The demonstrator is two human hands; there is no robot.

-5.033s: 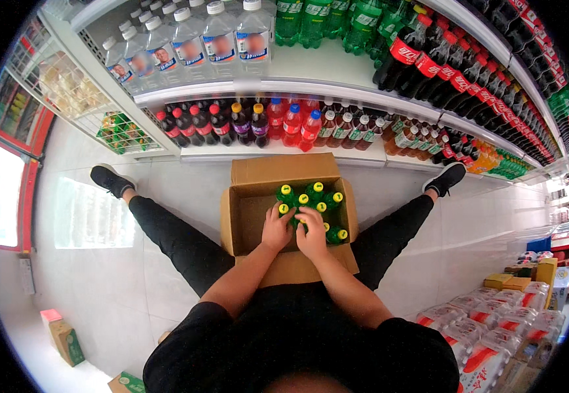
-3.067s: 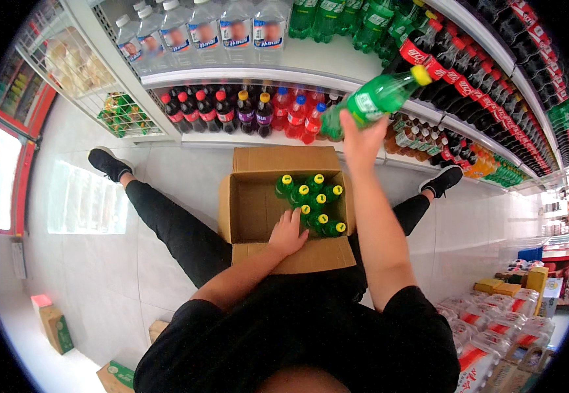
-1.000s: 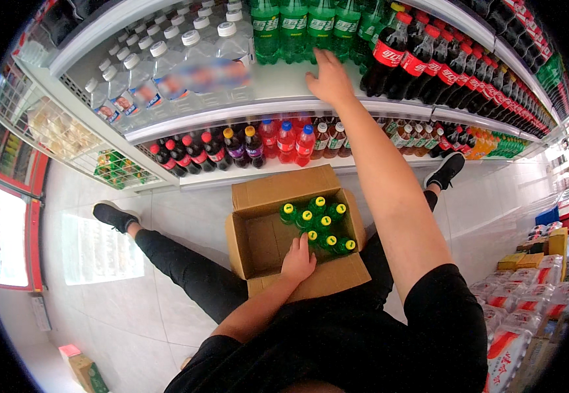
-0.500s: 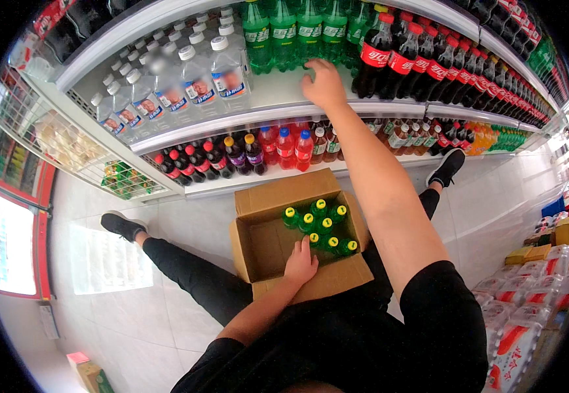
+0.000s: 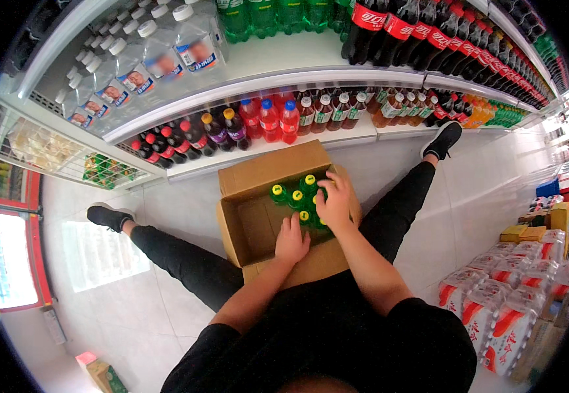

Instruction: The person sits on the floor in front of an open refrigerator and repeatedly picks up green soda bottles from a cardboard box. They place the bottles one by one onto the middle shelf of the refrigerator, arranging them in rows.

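Observation:
An open cardboard box (image 5: 251,257) stands on the floor between my legs. Green soda bottles with yellow caps (image 5: 297,195) stand upright, grouped in its right part. My right hand (image 5: 335,202) is down among them from the right, its fingers curled round the top of one bottle and covering part of the cap. Over the box's near side, my left hand (image 5: 292,241) rests its stretched fingers beside the nearest bottles. The lower parts of the bottles are hidden by the box and my hands.
Above the box, a shelf (image 5: 278,62) holds clear water bottles (image 5: 196,49), large green soda bottles (image 5: 261,16) and cola bottles (image 5: 366,29). Smaller red drink bottles (image 5: 270,121) line the lower shelf. Wrapped drink packs (image 5: 510,321) are stacked at right, and a lit red-framed cooler (image 5: 9,255) stands left.
My right hand has come down from the shelf beside the large green bottles into the box. My left hand stays near the bottles. The whole view has shifted somewhat.

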